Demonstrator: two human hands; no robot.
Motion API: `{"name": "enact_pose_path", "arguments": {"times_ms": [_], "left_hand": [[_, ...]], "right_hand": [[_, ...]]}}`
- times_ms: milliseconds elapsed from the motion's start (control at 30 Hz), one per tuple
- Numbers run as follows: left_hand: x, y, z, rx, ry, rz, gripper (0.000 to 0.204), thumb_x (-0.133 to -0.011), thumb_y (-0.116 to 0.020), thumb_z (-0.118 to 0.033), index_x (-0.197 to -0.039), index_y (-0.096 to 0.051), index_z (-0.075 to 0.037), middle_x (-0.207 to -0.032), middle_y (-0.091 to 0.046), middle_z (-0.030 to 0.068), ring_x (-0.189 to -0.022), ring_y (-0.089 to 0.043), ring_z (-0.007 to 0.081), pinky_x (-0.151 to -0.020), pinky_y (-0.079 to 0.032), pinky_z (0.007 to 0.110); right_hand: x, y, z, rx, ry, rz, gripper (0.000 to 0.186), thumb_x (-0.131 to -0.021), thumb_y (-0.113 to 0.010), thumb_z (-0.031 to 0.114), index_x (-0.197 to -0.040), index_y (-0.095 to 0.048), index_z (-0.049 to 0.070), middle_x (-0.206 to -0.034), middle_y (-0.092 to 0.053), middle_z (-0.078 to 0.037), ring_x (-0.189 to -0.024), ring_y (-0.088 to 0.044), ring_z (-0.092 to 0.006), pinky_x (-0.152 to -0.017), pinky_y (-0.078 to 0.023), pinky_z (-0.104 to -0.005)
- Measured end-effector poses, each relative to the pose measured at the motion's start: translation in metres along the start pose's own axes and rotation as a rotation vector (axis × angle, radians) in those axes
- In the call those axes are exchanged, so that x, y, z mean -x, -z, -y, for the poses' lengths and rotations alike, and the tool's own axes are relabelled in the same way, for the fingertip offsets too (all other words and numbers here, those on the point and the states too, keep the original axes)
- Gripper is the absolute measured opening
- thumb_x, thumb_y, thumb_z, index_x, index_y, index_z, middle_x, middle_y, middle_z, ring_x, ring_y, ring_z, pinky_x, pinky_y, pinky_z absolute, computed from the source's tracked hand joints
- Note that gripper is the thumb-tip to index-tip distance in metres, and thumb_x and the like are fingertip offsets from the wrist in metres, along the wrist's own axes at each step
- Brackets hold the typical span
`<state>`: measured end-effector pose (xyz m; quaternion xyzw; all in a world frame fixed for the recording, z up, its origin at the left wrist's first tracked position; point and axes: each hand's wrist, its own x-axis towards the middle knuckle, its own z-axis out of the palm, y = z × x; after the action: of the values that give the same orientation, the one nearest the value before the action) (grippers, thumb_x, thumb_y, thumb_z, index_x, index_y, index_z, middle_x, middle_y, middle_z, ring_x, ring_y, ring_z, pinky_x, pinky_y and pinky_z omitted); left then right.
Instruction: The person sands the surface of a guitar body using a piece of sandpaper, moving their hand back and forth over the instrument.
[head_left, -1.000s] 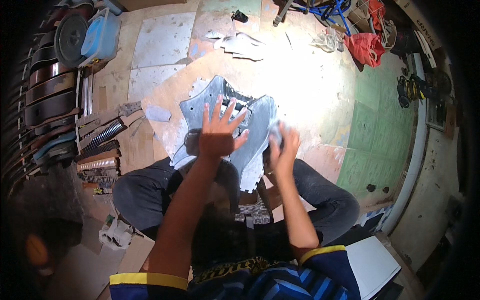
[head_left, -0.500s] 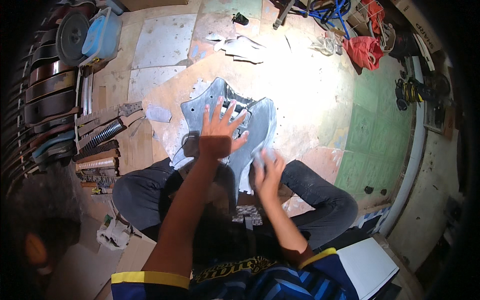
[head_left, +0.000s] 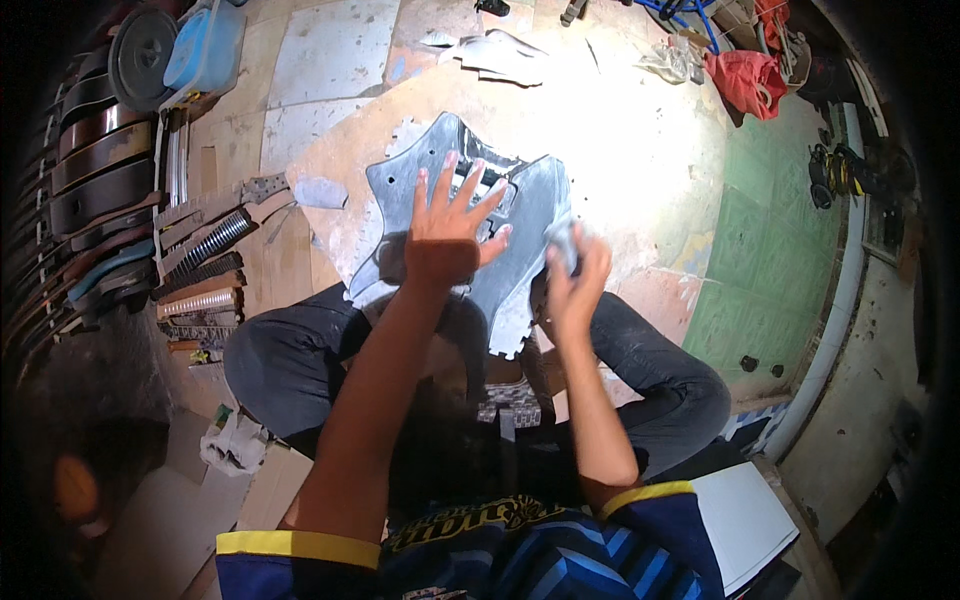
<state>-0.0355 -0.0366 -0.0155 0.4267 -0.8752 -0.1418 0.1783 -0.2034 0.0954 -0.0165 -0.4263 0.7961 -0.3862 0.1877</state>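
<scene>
A grey, angular guitar body (head_left: 525, 251) with a dark cavity rests on pale jagged-edged sheets between my crossed legs. My left hand (head_left: 450, 226) lies on the body's middle, fingers spread over and beside the cavity. My right hand (head_left: 579, 283), blurred, grips a crumpled grey pad (head_left: 560, 240), probably abrasive paper, at the body's right edge. A pale grey scrap (head_left: 320, 192) lies to the left of the body.
Several guitar bodies (head_left: 100, 180) stand in a row at far left, with necks (head_left: 205, 255) beside them. A blue plastic container (head_left: 188, 58), white scraps (head_left: 490, 58), a red bag (head_left: 745, 85) and yellow-black tools (head_left: 840, 172) lie around the floor.
My right hand with the pad moved down-left along the body's edge, then back up-right. My left hand stays spread on the body. The whole view has shifted slightly upward.
</scene>
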Motion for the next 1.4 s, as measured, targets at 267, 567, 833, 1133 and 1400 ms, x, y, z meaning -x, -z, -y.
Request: {"name": "enact_pose_path", "arguments": {"times_ms": [267, 567, 833, 1133, 1400], "left_hand": [[0.002, -0.004, 0.002, 0.008, -0.011, 0.033, 0.056, -0.082, -0.077, -0.045, -0.134, -0.071, -0.027, -0.154, -0.054, 0.0107, -0.15, -0.037, 0.0401, -0.121, -0.025, 0.067], [0.0, -0.003, 0.0, 0.038, 0.007, 0.037, 0.054, -0.081, -0.079, -0.042, -0.132, -0.073, -0.026, -0.151, -0.056, 0.0126, -0.149, -0.039, 0.041, -0.119, -0.026, 0.068], [0.002, -0.004, 0.001, 0.044, -0.008, 0.029, 0.054, -0.08, -0.079, -0.044, -0.13, -0.074, -0.024, -0.15, -0.057, 0.0132, -0.148, -0.039, 0.0425, -0.118, -0.028, 0.068], [0.003, -0.005, 0.002, 0.042, 0.004, 0.032, 0.055, -0.079, -0.079, -0.044, -0.131, -0.073, -0.024, -0.15, -0.057, 0.0134, -0.147, -0.041, 0.0435, -0.118, -0.028, 0.068], [-0.004, -0.005, 0.001, 0.026, -0.015, -0.008, 0.058, -0.078, -0.08, -0.043, -0.133, -0.072, -0.026, -0.152, -0.056, 0.0122, -0.148, -0.04, 0.0421, -0.119, -0.027, 0.068]], "right_hand": [[0.068, -0.009, -0.013, 0.034, 0.135, 0.026, 0.04, -0.09, -0.075, 0.01, -0.129, -0.07, 0.007, -0.125, -0.056, -0.027, -0.121, -0.051, -0.0444, -0.108, -0.038, -0.0549], [0.098, -0.024, -0.019, 0.052, 0.222, -0.06, 0.046, -0.087, -0.076, 0.007, -0.132, -0.065, 0.005, -0.128, -0.052, -0.029, -0.123, -0.049, -0.0459, -0.106, -0.038, -0.0576], [0.129, -0.031, -0.011, -0.03, 0.203, 0.011, 0.045, -0.09, -0.075, 0.01, -0.131, -0.061, -0.004, -0.129, -0.053, -0.031, -0.125, -0.047, -0.0493, -0.107, -0.037, -0.0594], [0.108, -0.03, -0.017, -0.004, 0.164, -0.085, 0.048, -0.09, -0.078, 0.005, -0.134, -0.06, 0.0, -0.13, -0.052, -0.028, -0.123, -0.049, -0.0492, -0.113, -0.036, -0.0553], [0.045, -0.024, -0.014, 0.02, -0.078, -0.158, 0.05, -0.092, -0.073, 0.01, -0.136, -0.059, -0.007, -0.133, -0.052, -0.027, -0.124, -0.049, -0.0457, -0.111, -0.035, -0.0535]]}}
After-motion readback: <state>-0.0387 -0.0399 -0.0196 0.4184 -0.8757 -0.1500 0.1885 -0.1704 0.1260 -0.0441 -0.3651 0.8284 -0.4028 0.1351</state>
